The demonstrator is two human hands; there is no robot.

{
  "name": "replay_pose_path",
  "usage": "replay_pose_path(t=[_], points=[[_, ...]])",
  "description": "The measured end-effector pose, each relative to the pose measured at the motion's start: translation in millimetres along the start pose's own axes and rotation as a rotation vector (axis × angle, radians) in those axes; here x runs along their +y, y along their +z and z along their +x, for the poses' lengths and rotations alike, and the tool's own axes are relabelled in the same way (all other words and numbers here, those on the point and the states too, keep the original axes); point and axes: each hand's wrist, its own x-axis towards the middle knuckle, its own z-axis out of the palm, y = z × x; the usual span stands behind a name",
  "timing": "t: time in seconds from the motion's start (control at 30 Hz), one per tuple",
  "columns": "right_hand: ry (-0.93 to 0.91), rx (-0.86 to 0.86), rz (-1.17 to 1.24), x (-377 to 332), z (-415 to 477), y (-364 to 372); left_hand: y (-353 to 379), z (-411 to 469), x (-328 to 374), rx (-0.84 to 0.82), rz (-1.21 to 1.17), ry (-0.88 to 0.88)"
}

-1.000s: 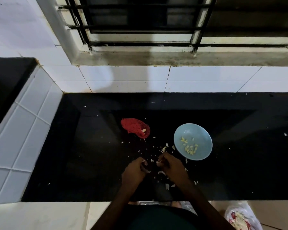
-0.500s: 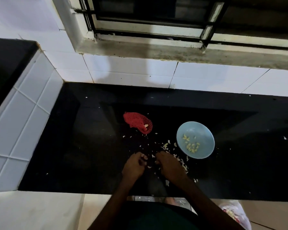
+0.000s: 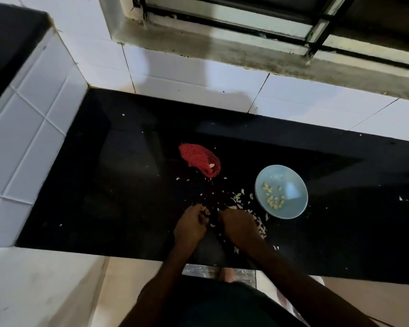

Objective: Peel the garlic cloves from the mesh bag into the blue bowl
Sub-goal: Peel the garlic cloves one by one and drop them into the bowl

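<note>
- A small pale garlic clove (image 3: 207,210) sits at the tips of the left hand (image 3: 190,226), low over the front middle of the counter (image 3: 128,185). It is small and partly hidden, so its skin cannot be made out.
- The left hand's fingers are curled in and pinch the clove between thumb and fingertips.
- The right hand (image 3: 237,226) is just beside the left, knuckles up, with its fingers curled under toward the clove. The back of the hand hides the fingertips, so I cannot tell whether they touch the clove or grip anything.
- The red mesh bag (image 3: 198,158) lies slack on the counter behind the hands, well apart from them. One pale clove in the bag (image 3: 212,165) shows through the netting near its right end.
- The blue bowl (image 3: 293,208) stands on the counter to the right of the hands and near the right hand.
- A loose cluster of yellowish peeled cloves (image 3: 273,199) lies in the left half of the bowl.
- Pale skins (image 3: 238,198) are scattered over the counter between the bag, the bowl and the hands, thickest by the right hand.
- White wall tiles (image 3: 187,74) rise behind the counter, with a stained window ledge (image 3: 246,53) above them.
- A white tiled block (image 3: 21,138) borders the counter on the left.
</note>
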Motion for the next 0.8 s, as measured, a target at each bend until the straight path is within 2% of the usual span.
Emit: replay_pose_path(t=[0.2, 0.43, 0.8], points=[[-0.044, -0.105, -0.014, 7, -23, 19, 2, 3, -7, -0.009, -0.013, -0.015], [0.058, -0.100, -0.004, 8, -34, 31, 0, 3, -3, -0.007, 0.000, 0.000], [0.081, -0.059, -0.031, -7, -17, 2, 1, 3, -3, 0.000, 0.031, -0.004]])
